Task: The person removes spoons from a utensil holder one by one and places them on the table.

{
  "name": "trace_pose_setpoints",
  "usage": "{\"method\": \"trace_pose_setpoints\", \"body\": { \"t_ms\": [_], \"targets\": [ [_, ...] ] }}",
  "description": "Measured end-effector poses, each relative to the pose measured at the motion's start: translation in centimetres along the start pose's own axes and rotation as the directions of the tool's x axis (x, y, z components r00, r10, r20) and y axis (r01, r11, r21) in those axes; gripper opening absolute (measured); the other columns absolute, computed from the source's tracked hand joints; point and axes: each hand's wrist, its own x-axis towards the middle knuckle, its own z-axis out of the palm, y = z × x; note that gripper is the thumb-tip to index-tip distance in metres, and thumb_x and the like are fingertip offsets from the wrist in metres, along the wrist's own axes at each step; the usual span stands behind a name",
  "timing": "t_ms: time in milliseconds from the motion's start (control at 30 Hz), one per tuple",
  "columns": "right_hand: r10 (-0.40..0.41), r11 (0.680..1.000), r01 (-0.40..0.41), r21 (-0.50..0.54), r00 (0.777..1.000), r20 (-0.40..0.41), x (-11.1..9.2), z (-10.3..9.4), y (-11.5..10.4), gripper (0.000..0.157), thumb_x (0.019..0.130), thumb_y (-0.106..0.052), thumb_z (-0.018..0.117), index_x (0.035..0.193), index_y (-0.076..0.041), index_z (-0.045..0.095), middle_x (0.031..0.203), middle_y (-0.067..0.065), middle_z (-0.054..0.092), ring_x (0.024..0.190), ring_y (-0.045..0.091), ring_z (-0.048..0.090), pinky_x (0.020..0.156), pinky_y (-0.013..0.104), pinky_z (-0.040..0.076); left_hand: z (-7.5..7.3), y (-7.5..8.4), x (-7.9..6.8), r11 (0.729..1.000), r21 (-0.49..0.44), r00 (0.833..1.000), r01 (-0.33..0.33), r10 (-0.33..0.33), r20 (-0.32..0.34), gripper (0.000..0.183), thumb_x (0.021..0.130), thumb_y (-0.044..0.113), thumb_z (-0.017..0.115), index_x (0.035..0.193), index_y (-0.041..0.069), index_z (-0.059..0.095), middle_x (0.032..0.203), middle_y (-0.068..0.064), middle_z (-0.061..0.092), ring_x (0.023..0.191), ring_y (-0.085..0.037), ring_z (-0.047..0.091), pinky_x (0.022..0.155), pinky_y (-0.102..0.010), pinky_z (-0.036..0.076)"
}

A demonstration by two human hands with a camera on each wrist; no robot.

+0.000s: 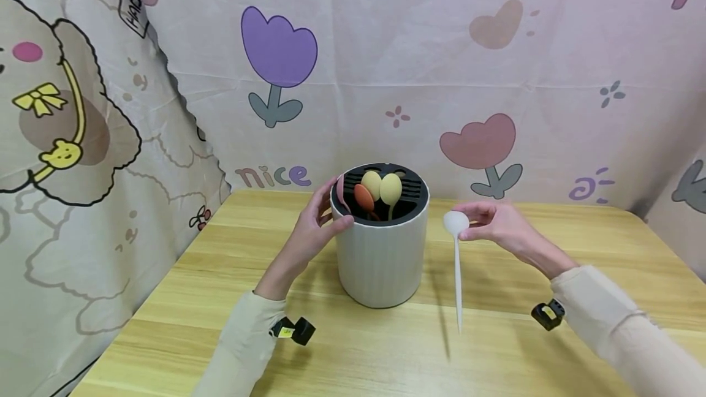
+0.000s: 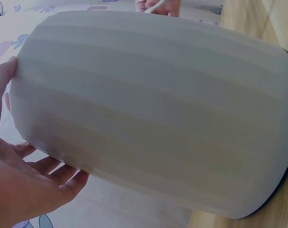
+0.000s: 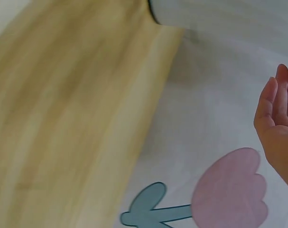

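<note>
A white ribbed utensil holder [image 1: 380,268] stands upright on the table, with a black slotted top [image 1: 407,208]. My left hand [image 1: 310,234] grips its upper left side, thumb at the front rim and fingers around the side; the left wrist view shows the ribbed wall [image 2: 153,109] up close. In the slots sit two pale yellow spoons [image 1: 391,189], an orange-red one [image 1: 364,198] and a pink utensil [image 1: 341,193]. To the right of the holder, my right hand [image 1: 504,225] pinches a white spoon [image 1: 456,223] near its round head, its thin handle hanging down.
The wooden table [image 1: 220,299] reaches back to a printed cloth [image 1: 364,35] with tulips and hearts. Another cloth side hangs along the left. Black wrist cameras [image 1: 292,329] are strapped at both sleeves.
</note>
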Motion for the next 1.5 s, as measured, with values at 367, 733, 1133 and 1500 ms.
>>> {"method": "trace_pose_setpoints", "body": {
  "t_ms": [367, 733, 1133, 1500],
  "targets": [
    [0.022, 0.995, -0.018, -0.097, 0.999, 0.046, 0.5, 1.1, 2.9, 0.055, 0.078, -0.012, 0.081, 0.122, 0.011, 0.059, 0.105, 0.017, 0.068, 0.091, 0.014, 0.066, 0.077, 0.024, 0.053, 0.0, -0.2, 0.0, 1.0, -0.008, 1.0, -0.005, 0.005, 0.0, 0.092, 0.082, 0.049, 0.071, 0.153, 0.011, 0.025, 0.15, -0.012, 0.034, 0.136, -0.028, 0.034, 0.11, -0.047, 0.029],
    [0.079, 0.993, -0.073, -0.089, 0.995, 0.066, 0.9, 2.3, 5.1, 0.054, 0.08, -0.014, 0.079, 0.123, 0.011, 0.058, 0.103, 0.013, 0.069, 0.092, 0.017, 0.064, 0.081, 0.026, 0.052, 0.0, 0.0, 0.0, 1.0, -0.006, 1.0, 0.008, -0.008, -0.009, 0.088, 0.083, 0.04, 0.07, 0.153, 0.011, 0.025, 0.15, -0.012, 0.035, 0.135, -0.027, 0.035, 0.11, -0.048, 0.029],
    [0.14, 0.989, -0.137, -0.06, 0.989, 0.056, 1.8, 3.0, 7.2, 0.051, 0.08, -0.01, 0.079, 0.121, 0.012, 0.059, 0.102, 0.013, 0.069, 0.092, 0.018, 0.063, 0.081, 0.024, 0.051, -0.1, 0.0, 0.2, 1.0, -0.007, 1.0, 0.005, -0.005, -0.003, 0.084, 0.084, 0.033, 0.067, 0.153, 0.012, 0.025, 0.151, -0.01, 0.034, 0.136, -0.026, 0.034, 0.11, -0.047, 0.029],
    [0.15, 0.98, -0.137, -0.145, 0.985, 0.085, 2.2, 3.5, 7.5, 0.043, 0.082, -0.01, 0.077, 0.117, 0.01, 0.062, 0.104, 0.013, 0.068, 0.095, 0.021, 0.062, 0.084, 0.031, 0.051, 0.0, 0.1, 0.2, 1.0, -0.007, 1.0, 0.013, -0.013, -0.005, 0.082, 0.084, 0.03, 0.066, 0.153, 0.012, 0.025, 0.152, -0.01, 0.032, 0.137, -0.027, 0.032, 0.11, -0.048, 0.028]
  ]
}}
